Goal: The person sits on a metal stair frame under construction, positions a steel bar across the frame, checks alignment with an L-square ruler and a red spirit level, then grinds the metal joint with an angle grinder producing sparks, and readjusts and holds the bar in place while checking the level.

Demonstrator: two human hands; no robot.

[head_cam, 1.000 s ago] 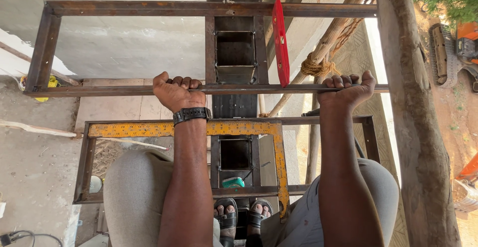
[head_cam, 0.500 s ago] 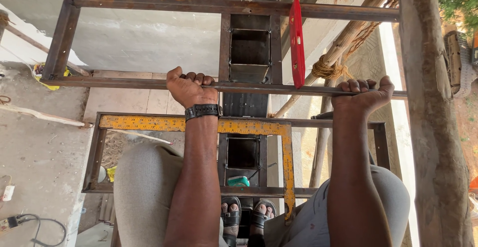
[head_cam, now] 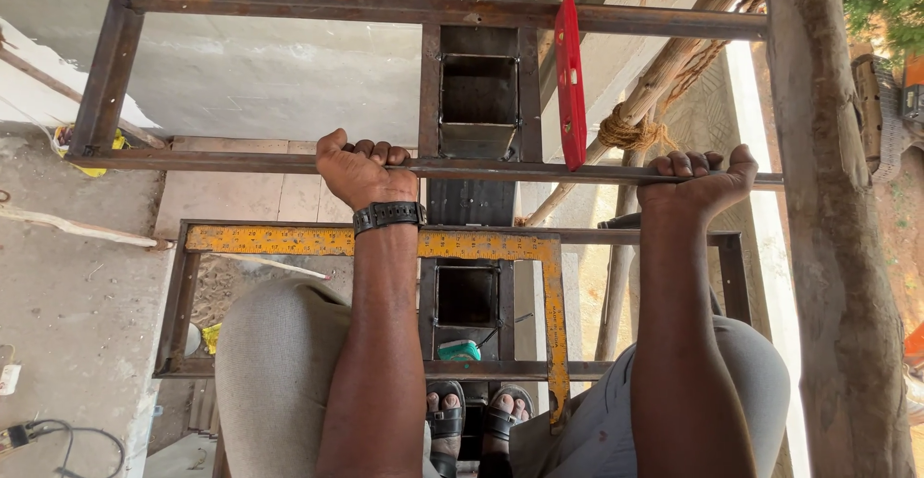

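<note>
My left hand [head_cam: 361, 168], with a black watch on the wrist, is closed over a thin steel bar [head_cam: 241, 160] of a rusty rectangular metal frame [head_cam: 289, 3]. My right hand [head_cam: 701, 178] grips the same bar farther right. A red spirit level [head_cam: 570, 81] lies across the frame's two upper bars between my hands. A yellow framing square [head_cam: 289, 240] rests on a lower frame below the bar. I look straight down past my knees to my sandalled feet [head_cam: 476, 422].
A dark steel post with square tube openings [head_cam: 478, 88] runs down the middle. A rough wooden pole [head_cam: 833, 247] stands at the right, with rope-lashed poles [head_cam: 630, 133] beside it. A teal object [head_cam: 459, 350] lies near my feet. Concrete floor and a cable [head_cam: 58, 430] at left.
The view has drifted slightly, so the frame sits a little lower and to the right. Both hands keep the same grip on the bar.
</note>
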